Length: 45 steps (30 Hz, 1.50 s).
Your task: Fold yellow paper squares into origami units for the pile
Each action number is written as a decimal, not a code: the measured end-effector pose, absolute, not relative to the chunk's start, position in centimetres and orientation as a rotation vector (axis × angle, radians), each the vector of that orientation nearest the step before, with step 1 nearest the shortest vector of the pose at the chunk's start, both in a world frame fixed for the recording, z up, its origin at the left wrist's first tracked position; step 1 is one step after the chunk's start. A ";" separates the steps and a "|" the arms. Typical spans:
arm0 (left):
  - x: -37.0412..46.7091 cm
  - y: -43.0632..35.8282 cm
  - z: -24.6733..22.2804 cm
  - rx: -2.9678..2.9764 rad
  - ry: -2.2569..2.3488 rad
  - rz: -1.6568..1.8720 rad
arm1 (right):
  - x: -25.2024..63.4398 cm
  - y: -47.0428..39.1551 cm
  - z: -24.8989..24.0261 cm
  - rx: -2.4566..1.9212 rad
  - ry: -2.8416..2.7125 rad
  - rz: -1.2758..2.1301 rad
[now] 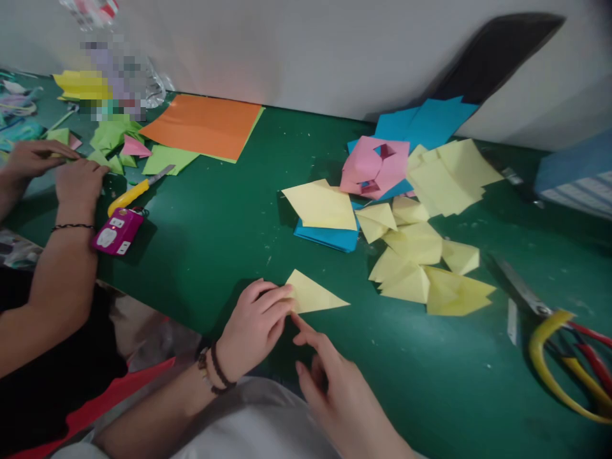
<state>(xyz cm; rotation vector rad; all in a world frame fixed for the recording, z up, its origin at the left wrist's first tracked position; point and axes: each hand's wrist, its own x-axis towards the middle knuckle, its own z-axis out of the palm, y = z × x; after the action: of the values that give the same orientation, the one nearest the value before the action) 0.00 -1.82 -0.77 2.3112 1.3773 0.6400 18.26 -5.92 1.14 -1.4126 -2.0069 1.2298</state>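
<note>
A triangular piece of folded pale yellow paper lies on the green table in front of me. My left hand has its fingers closed together over the left end of the paper, pressing it to the table. My right hand has the index finger stretched out, its tip at the paper's lower edge beside my left fingertips. The right thumb is apart and the other fingers curl under, partly hidden; nothing shows in that hand. Past the paper, to the right, lie several folded yellow paper pieces.
Pale yellow sheets rest on blue paper. Behind are a pink folded paper piece and orange paper. Scissors lie right. At left, a co-worker's hands are near a yellow cutter and a magenta device.
</note>
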 end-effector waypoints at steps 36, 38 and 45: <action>-2.2 0.1 1.1 2.415 1.302 0.363 | 17.4 -1.8 -0.5 -1.646 -2.414 -0.164; -2.3 0.2 1.0 2.418 1.301 0.364 | 15.9 -2.3 -0.5 -1.582 -2.444 -0.144; -2.6 0.3 0.5 2.414 1.256 0.436 | 12.0 -3.6 -1.2 -1.441 -2.433 0.047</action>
<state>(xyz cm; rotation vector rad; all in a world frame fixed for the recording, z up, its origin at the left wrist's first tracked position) -2.59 0.34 0.45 2.4140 1.2557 0.4362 11.97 -3.62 -1.16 -1.4408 -2.4333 0.0466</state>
